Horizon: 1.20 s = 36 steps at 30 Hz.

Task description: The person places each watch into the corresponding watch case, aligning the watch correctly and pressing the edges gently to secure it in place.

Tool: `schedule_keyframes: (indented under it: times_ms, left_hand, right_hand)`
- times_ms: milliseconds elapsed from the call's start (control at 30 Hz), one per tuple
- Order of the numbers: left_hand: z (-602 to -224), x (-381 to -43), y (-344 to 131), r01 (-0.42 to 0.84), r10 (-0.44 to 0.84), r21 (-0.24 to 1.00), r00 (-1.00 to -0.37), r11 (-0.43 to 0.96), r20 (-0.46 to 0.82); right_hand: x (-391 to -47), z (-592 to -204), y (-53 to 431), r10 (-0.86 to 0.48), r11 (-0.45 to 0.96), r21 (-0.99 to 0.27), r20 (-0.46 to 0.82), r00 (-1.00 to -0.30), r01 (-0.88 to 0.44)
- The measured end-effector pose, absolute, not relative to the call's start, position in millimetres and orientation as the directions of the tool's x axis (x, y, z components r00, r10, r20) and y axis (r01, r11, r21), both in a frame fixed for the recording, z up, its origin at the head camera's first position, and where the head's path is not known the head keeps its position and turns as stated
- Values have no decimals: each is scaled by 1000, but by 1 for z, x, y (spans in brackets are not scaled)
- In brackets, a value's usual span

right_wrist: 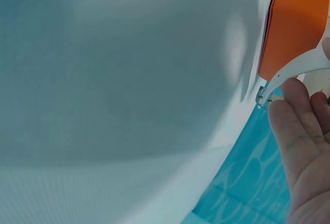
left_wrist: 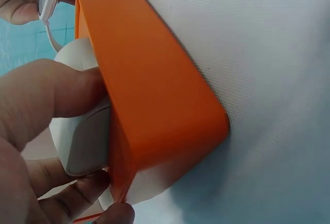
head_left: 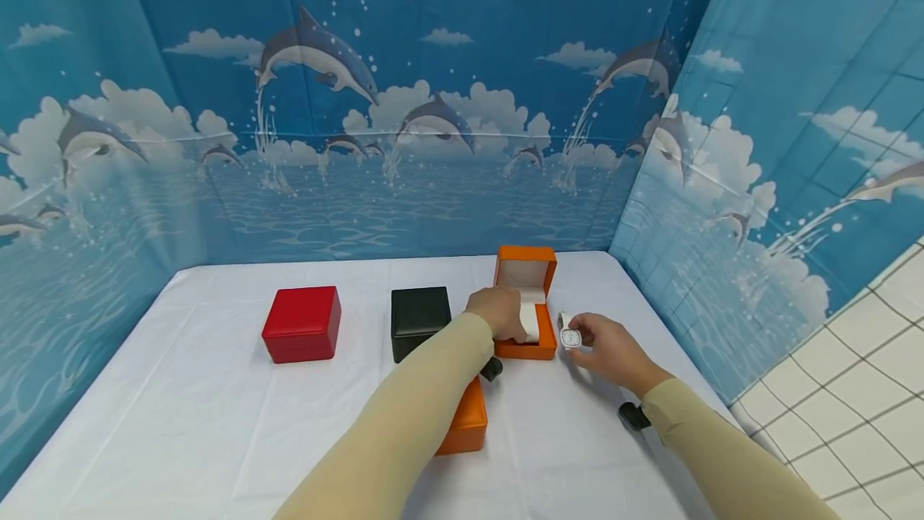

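Observation:
An orange watch box (head_left: 547, 337) stands with its lid raised on the white-covered table. Inside it sits a pale watch cushion (left_wrist: 85, 144), which my left hand (head_left: 496, 313) pinches between thumb and fingers; part of the cushion is in the box and part shows above its edge. Just right of the box, my right hand (head_left: 609, 350) holds a white wristwatch (head_left: 571, 339) with a squarish white dial. Its white strap (right_wrist: 301, 63) curves down, the buckle at the free end, near the fingers in the right wrist view.
A closed red box (head_left: 301, 326) sits at left, and a closed black box (head_left: 420, 310) stands left of the open one. Another orange box (head_left: 471, 421) lies nearer, partly hidden under my left forearm. A dolphin-print curtain (head_left: 433, 207) borders the table (head_left: 216, 408).

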State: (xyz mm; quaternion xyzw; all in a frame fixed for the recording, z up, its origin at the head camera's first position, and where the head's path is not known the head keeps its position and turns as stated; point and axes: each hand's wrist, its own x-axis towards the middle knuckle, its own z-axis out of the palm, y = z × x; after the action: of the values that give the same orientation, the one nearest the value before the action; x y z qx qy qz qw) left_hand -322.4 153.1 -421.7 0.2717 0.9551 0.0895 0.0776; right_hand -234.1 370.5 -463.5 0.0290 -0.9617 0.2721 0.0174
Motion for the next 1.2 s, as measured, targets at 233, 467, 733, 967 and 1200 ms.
schedule_keyframes:
  times_ms: [233, 467, 733, 967, 1200]
  left_hand:
    - [-422, -324, 153, 493, 523, 223, -847, 841, -99]
    - [-420, -325, 154, 468, 504, 241, -855, 850, -118]
    - [-414, -320, 150, 473, 515, 260, -849, 842, -121]
    - [-414, -321, 149, 457, 515, 319, -848, 830, -124]
    - [-413, -322, 148, 436, 505, 349, -852, 829, -136]
  right_hand:
    - [-235, -462, 368, -56, 846, -526, 77, -995, -88]
    - [-235, -460, 365, -67, 834, -541, 100, -993, -111]
    - [-236, -458, 364, -57, 841, -530, 104, -993, -104]
    - [-236, -455, 363, -41, 843, -530, 104, -994, -90]
    - [-235, -451, 361, -35, 840, -535, 112, -993, -90]
